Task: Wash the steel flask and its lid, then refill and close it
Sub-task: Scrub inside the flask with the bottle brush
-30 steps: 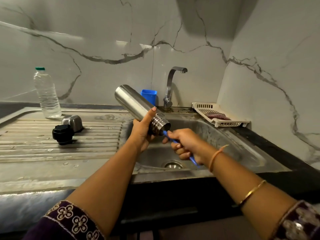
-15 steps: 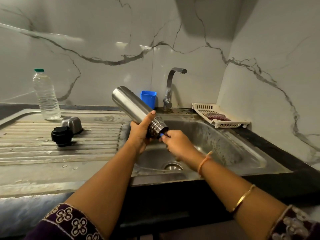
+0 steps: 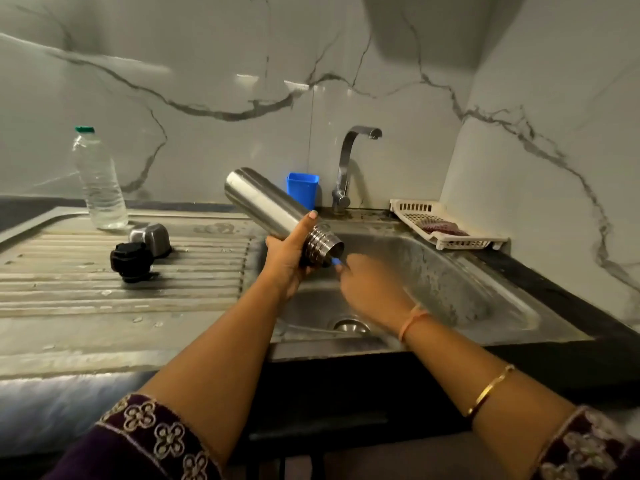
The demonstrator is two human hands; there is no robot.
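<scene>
My left hand (image 3: pixel 287 258) grips the steel flask (image 3: pixel 263 202) near its threaded neck and holds it tilted over the sink, mouth pointing down to the right. My right hand (image 3: pixel 367 285), blurred, grips a blue brush handle (image 3: pixel 336 260) whose far end is inside the flask's mouth. Only a short blue piece shows between hand and mouth. The black stopper (image 3: pixel 131 261) and the steel cup lid (image 3: pixel 152 237) lie on the ribbed drainboard to the left.
A clear plastic water bottle (image 3: pixel 100 188) with a green cap stands at the back left. A tap (image 3: pixel 346 168) and a blue holder (image 3: pixel 302 190) are behind the sink basin (image 3: pixel 450 292). A white basket (image 3: pixel 446 226) sits at the right.
My right hand has pushed the blue brush deeper into the flask, so much less of the handle shows. The flask has stayed tilted in my left hand.
</scene>
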